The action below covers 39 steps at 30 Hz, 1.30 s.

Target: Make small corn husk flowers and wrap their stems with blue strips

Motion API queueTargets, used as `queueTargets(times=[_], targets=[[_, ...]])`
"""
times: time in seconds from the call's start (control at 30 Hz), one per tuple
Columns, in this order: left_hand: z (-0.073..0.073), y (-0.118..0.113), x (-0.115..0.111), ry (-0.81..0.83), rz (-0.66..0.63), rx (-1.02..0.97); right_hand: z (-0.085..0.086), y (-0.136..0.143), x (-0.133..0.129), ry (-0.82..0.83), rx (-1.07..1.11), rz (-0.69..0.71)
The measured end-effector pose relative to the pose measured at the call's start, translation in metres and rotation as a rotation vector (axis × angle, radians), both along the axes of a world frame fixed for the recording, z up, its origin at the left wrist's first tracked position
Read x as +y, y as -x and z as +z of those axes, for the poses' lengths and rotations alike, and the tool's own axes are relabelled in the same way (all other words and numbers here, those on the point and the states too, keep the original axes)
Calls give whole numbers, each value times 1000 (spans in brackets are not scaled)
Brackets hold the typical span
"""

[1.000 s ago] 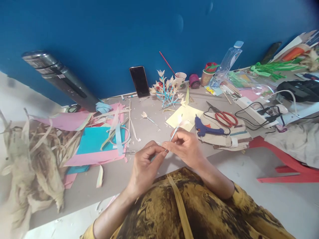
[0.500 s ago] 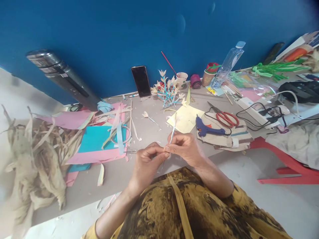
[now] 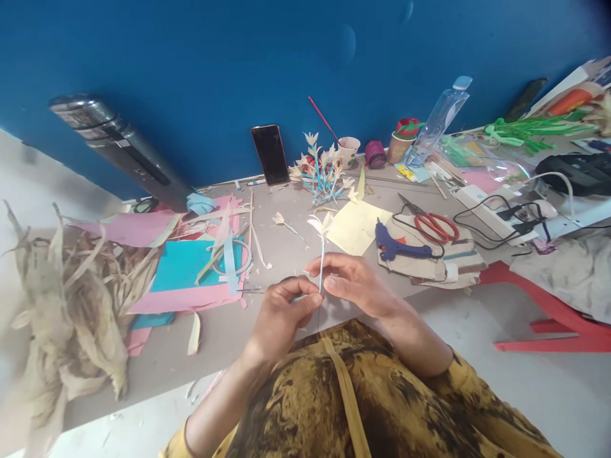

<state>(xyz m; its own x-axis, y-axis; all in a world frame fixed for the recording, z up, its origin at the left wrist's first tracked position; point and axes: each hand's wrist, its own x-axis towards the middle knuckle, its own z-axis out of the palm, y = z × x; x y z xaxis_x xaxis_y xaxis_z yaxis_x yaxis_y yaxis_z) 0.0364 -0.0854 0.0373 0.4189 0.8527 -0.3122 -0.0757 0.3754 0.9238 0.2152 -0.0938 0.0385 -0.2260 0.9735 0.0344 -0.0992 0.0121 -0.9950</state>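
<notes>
Near the table's front edge, my left hand (image 3: 289, 310) pinches the lower stem of a handmade flower (image 3: 321, 245). The flower stands upright, with pale petals and a light-blue wrapped stem; a thin dark wire shows below the pinch. My right hand (image 3: 351, 284) is beside the stem, its fingers apart and curved around it without gripping; whether a fingertip touches the stem I cannot tell. A similar single flower (image 3: 285, 222) lies on the table beyond my left hand. Behind it stands a bunch of pale flowers on blue stems (image 3: 319, 172).
A yellow paper sheet (image 3: 356, 228), a blue glue gun (image 3: 401, 245) and red-handled scissors (image 3: 434, 227) lie to the right. Dried husks (image 3: 81, 312) and coloured paper sheets (image 3: 184, 267) cover the left. A phone (image 3: 270, 154) leans on the blue wall.
My right fingers have opened from their pinch on the stem. The flower now stands more upright and further left, its petals plainly visible. My left hand keeps its pinch.
</notes>
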Motion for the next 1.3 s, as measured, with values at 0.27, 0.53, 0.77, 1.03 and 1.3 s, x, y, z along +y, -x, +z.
queueTargets(times=[0.27,0.53,0.77,1.03,1.3], targets=[[-3,-1,-1,-134,60,85,-7,3,2,19,-19,-136],[5,-3,-5,-321,144,269,-5,19,-1,-91,-163,-398],[-5,-1,0,185,127,-43,-9,14,0,-65,-130,-307],[-8,3,-5,1,160,29,-6,15,-1,-110,-208,-311],[0,-1,-11,-313,211,227,-2,28,-2,-300,-396,-557]])
